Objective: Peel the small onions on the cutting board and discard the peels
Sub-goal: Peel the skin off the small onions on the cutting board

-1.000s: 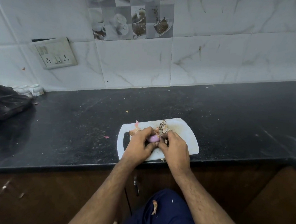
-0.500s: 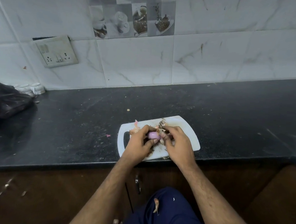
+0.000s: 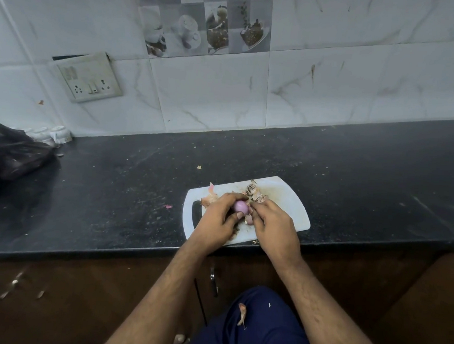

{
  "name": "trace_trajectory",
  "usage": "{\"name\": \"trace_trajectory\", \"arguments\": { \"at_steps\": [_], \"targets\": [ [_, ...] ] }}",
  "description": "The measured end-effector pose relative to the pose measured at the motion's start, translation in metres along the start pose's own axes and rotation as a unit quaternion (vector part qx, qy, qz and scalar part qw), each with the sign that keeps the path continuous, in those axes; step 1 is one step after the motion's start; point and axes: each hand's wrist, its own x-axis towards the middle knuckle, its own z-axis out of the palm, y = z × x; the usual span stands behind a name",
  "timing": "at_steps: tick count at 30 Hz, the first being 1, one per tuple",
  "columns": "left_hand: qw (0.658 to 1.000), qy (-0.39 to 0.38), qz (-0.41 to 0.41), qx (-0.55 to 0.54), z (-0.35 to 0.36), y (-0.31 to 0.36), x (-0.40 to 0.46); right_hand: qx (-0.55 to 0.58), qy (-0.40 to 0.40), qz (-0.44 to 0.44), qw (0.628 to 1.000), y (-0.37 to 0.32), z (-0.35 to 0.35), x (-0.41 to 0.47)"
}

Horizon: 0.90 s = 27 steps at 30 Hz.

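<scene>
A small purple onion [image 3: 239, 206] sits between my fingers above the white cutting board [image 3: 288, 202]. My left hand [image 3: 219, 219] grips it between thumb and fingertips. My right hand [image 3: 273, 228] pinches at the onion's right side, where a scrap of skin [image 3: 249, 220] hangs. Dry peels [image 3: 255, 193] lie on the board behind my hands, and more peels [image 3: 210, 198] lie at its left.
The board lies at the front edge of a black counter [image 3: 113, 191]. A black plastic bag [image 3: 12, 150] and small white cups [image 3: 50, 134] stand at the far left. One peel [image 3: 242, 315] lies on my blue trousers. Scraps lie on the floor [image 3: 9, 286].
Both hands stayed over the board with the onion. More of the onion's bare purple surface shows now, and my right hand has shifted slightly at its side.
</scene>
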Motion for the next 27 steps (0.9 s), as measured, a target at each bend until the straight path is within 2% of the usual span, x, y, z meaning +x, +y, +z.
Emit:
{"name": "trace_trajectory", "arguments": {
  "at_steps": [4, 7, 9, 13, 17, 21, 27],
  "targets": [
    [1.000, -0.013, -0.001, -0.013, -0.001, 0.001, -0.001, -0.008, 0.011, 0.053, 0.998, -0.005, 0.002, 0.001],
    [0.999, -0.015, -0.021, -0.032, -0.002, 0.001, -0.002, -0.017, 0.015, 0.120, 0.993, -0.007, 0.000, 0.010],
    [0.997, -0.018, -0.043, -0.053, -0.001, 0.000, -0.002, -0.040, 0.011, 0.131, 0.991, -0.006, 0.001, 0.014],
    [0.996, -0.013, -0.059, -0.073, -0.001, -0.001, -0.001, -0.049, -0.010, 0.102, 0.994, -0.007, 0.000, 0.012],
    [0.993, -0.020, -0.063, -0.098, 0.000, 0.000, -0.001, -0.082, -0.075, 0.050, 0.993, -0.008, -0.002, 0.010],
    [0.995, -0.020, -0.050, -0.090, 0.001, -0.003, -0.001, -0.050, -0.082, 0.063, 0.993, -0.005, -0.005, 0.011],
    [0.998, 0.051, -0.028, -0.033, 0.004, 0.000, -0.002, -0.017, -0.085, 0.062, 0.994, -0.007, -0.010, 0.009]
  ]
}}
